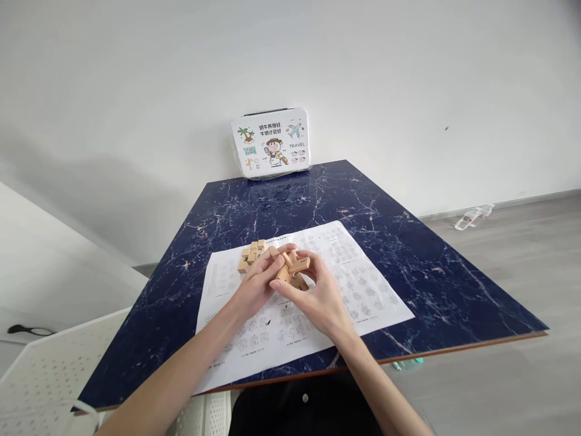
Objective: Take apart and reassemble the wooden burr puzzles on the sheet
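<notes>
Both of my hands are closed around a cluster of interlocking wooden puzzle pieces (299, 264), held just above a printed sheet (363, 290). My left hand (261, 278) grips the cluster from the left, with thumb and fingers against it. From the right, my right hand (320, 293) holds it with its thumb underneath and fingers curled over the far side. The pieces are pale, some with dark marks, and stick out at different angles. A second notched wooden block assembly (252, 254) stands on the sheet just beyond my left hand, which partly hides it.
The sheet, covered in small diagrams, lies on a dark blue marbled table (385, 242). A white cartoon-printed case (272, 145) leans against the wall at the back. Clear plastic bottles (473, 217) lie on the floor to the right. A white perforated surface (59, 357) is at the lower left.
</notes>
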Available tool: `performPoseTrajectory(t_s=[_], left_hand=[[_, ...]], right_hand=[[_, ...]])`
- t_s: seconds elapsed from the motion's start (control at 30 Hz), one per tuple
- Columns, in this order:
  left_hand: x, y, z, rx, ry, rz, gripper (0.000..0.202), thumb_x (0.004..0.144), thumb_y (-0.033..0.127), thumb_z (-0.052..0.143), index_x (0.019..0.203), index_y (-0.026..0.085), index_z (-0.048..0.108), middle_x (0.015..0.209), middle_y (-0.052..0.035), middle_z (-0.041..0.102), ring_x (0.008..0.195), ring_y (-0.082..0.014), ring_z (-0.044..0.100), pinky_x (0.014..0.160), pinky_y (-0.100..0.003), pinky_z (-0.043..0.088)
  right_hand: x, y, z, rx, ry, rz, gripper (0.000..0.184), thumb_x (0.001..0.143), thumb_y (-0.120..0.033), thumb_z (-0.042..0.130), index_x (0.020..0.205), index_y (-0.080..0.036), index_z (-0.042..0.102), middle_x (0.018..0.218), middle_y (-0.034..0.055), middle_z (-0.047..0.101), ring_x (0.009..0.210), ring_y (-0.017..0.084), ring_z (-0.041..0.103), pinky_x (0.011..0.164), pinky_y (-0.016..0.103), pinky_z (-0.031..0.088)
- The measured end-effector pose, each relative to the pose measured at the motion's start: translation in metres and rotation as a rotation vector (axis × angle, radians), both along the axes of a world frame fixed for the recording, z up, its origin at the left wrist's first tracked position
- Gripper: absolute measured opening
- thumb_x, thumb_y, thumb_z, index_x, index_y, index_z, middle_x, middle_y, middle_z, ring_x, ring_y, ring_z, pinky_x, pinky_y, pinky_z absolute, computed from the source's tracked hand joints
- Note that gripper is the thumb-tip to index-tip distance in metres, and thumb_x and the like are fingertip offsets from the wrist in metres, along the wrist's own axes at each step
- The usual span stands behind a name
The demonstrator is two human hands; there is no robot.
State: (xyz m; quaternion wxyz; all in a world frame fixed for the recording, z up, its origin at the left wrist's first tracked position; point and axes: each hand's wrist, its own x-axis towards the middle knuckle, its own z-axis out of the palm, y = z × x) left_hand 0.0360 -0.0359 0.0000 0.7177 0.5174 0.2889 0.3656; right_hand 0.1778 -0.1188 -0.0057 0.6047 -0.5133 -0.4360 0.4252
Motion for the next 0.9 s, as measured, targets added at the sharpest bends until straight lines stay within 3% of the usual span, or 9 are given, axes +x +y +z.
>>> performPoseTrajectory(t_s=[0.3, 0.53, 0.83, 0.9], left_hand=[[-0.002, 0.003, 0.003, 0.04, 0.009, 0.02, 0.029, 0.093, 0.045, 0.076, 0.109, 0.021, 0.073, 0.14, -0.0092, 0.065, 0.121, -0.026, 0.065, 0.099, -0.036, 0.055], [0.0, 0.002, 0.009, 0.072, 0.052, 0.009, 0.031, 0.094, 0.046, 0.075, 0.095, 0.017, 0.065, 0.134, -0.0135, 0.07, 0.105, -0.0275, 0.072, 0.083, -0.037, 0.058], [0.002, 0.001, 0.007, 0.203, 0.115, -0.034, 0.032, 0.094, 0.048, 0.074, 0.091, 0.018, 0.065, 0.129, -0.0148, 0.074, 0.112, -0.0303, 0.072, 0.091, -0.041, 0.057], [0.002, 0.002, 0.009, 0.281, 0.15, 0.014, 0.033, 0.097, 0.051, 0.069, 0.095, 0.018, 0.067, 0.129, -0.0147, 0.075, 0.12, -0.0314, 0.069, 0.1, -0.044, 0.054]], right_hand=[[0.001, 0.003, 0.004, -0.012, -0.073, 0.007, 0.072, 0.072, -0.058, 0.088, 0.129, -0.025, 0.059, 0.129, 0.0133, 0.071, 0.123, 0.034, 0.068, 0.096, 0.048, 0.062], [0.0, 0.001, 0.001, -0.011, -0.129, -0.021, 0.07, 0.072, -0.055, 0.088, 0.129, -0.025, 0.06, 0.128, 0.0126, 0.072, 0.118, 0.034, 0.07, 0.101, 0.053, 0.059], [0.016, -0.006, 0.003, -0.014, -0.18, 0.016, 0.073, 0.071, -0.055, 0.09, 0.13, -0.025, 0.058, 0.123, 0.0121, 0.074, 0.111, 0.034, 0.073, 0.094, 0.052, 0.062], [0.025, -0.007, 0.005, -0.037, -0.203, 0.038, 0.075, 0.07, -0.056, 0.091, 0.129, -0.024, 0.057, 0.116, 0.0112, 0.076, 0.102, 0.033, 0.075, 0.09, 0.051, 0.063]])
